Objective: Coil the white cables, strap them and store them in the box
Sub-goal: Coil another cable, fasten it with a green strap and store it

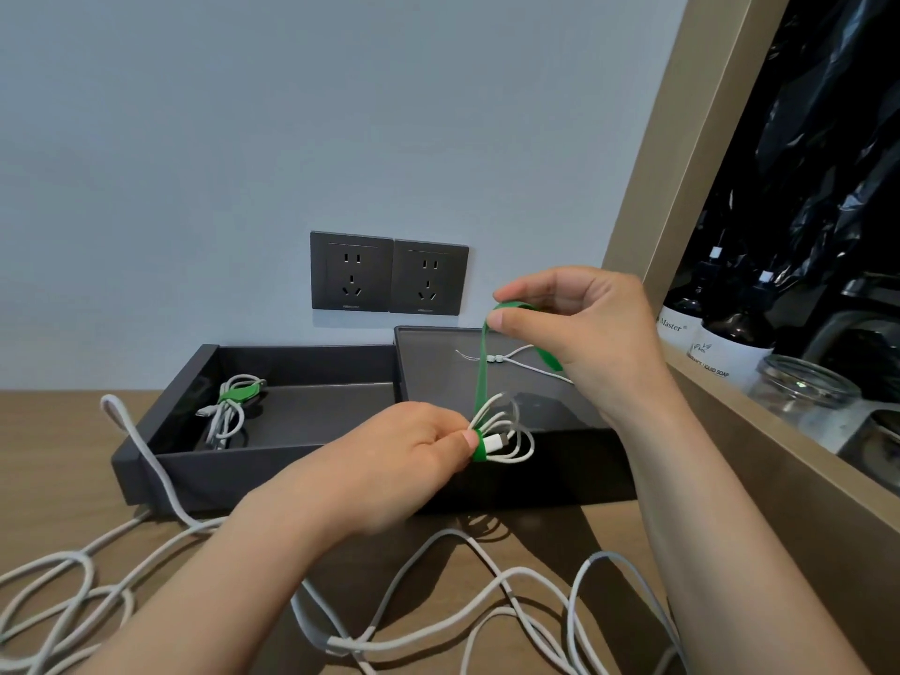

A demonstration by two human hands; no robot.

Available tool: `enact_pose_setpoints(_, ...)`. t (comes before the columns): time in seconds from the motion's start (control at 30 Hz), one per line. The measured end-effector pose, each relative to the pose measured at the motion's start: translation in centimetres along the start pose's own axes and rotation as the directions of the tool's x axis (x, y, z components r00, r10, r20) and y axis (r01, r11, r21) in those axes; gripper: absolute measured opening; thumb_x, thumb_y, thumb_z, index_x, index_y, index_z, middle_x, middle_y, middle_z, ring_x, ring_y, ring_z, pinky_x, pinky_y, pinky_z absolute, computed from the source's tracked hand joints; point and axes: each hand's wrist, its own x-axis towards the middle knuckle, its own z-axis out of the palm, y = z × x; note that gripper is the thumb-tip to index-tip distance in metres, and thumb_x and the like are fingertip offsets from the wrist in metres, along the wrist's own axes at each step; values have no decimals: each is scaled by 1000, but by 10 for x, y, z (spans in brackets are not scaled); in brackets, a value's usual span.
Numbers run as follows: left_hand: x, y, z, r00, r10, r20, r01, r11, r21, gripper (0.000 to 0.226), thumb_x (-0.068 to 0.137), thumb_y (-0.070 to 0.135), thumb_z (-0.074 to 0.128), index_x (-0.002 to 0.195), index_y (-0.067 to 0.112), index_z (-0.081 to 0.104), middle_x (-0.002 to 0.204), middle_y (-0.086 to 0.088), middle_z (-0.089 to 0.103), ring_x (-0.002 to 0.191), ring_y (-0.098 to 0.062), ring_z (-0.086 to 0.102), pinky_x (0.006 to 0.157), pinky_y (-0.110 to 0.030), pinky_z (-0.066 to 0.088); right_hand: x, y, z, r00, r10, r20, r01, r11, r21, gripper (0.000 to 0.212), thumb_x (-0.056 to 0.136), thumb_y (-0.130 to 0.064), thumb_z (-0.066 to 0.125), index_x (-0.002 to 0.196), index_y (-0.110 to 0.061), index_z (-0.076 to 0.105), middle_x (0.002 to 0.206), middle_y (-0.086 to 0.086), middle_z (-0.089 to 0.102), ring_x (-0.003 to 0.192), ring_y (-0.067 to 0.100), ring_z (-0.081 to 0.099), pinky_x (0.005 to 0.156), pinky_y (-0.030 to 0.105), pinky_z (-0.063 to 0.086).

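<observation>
Nearest on the table [58, 479], loose white cables [438, 621] sprawl. Over the box's [292, 470] front wall, the left hand [404, 460] pinches a small coil [506, 440] where a green strap [482, 372] wraps it, and the right hand [584, 333] pinches the strap's raised free end. Farther back, a strapped bundle [229, 406] lies in the box's left part.

The box [311, 472] sits mid-frame on the table [53, 431], against the wall and below two sockets [389, 274]. A strapped bundle [229, 406] lies in the box's left end; a tray [428, 387] rests over its right end, with a thin cord [516, 355] on it. Before the box, at frame centre, the left hand [409, 455] holds a coil [509, 440]. The right hand [579, 324] is above it and to the right, and a strap [482, 372] runs between them. Loose cables [438, 626] lie on the table across the bottom of the frame. On a shelf at the right edge stand bottles [730, 333], with a jar [803, 392] just before them.
</observation>
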Motion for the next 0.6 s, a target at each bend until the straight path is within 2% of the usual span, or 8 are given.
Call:
enact_pose_setpoints(0.1,1,-5,-3,1000,-30,-1,30,990,-139,39,101,35,40,66,20,48,65,4,44,63,-13,40,67,-32,36,-3,-7,2,998,-65,-10,65,998,23,22,70,1,83,73,-21,76,68,-5,74,64,5,67,63,15,51)
enact_pose_setpoints(0.2,2,-9,-4,997,-74,-6,71,969,-236,39,101,33,40,65,20,49,56,12,43,54,-6,40,59,-25,33,-5,-11,3,994,-113,-7,113,993,35,23,70,0,83,74,-22,76,69,-6,74,64,5,66,64,16,51)
enact_pose_setpoints(0.33,3,-6,-8,993,-114,-8,107,954,-282,39,101,28,38,65,15,46,54,7,37,42,-4,32,42,-17,25,-7,-15,3,986,-164,24,164,986,37,23,71,-2,83,77,-23,77,71,-5,74,68,10,68,68,22,53)
enact_pose_setpoints(0.47,3,-12,-16,982,-141,-122,106,960,-260,36,100,28,37,68,13,44,54,7,37,41,-4,33,42,-17,26,-9,-20,2,976,-199,86,197,980,30,21,70,-2,83,78,-21,77,73,-4,75,70,10,70,68,21,55)
enact_pose_setpoints(0.53,2,-13,-19,974,-159,-160,99,939,-330,33,100,22,38,70,11,45,56,4,36,40,-3,33,39,-12,26,-12,-22,4,968,-206,143,205,979,19,20,70,-3,82,77,-20,77,73,-4,75,69,9,70,68,21,57)
enact_pose_setpoints(0.6,3,-13,-21,967,-185,-175,103,912,-396,33,100,20,38,68,12,43,56,2,35,41,-5,31,38,-13,25,-13,-24,6,959,-212,191,211,977,25,20,70,1,81,76,-18,76,71,-7,74,67,5,68,66,17,54)
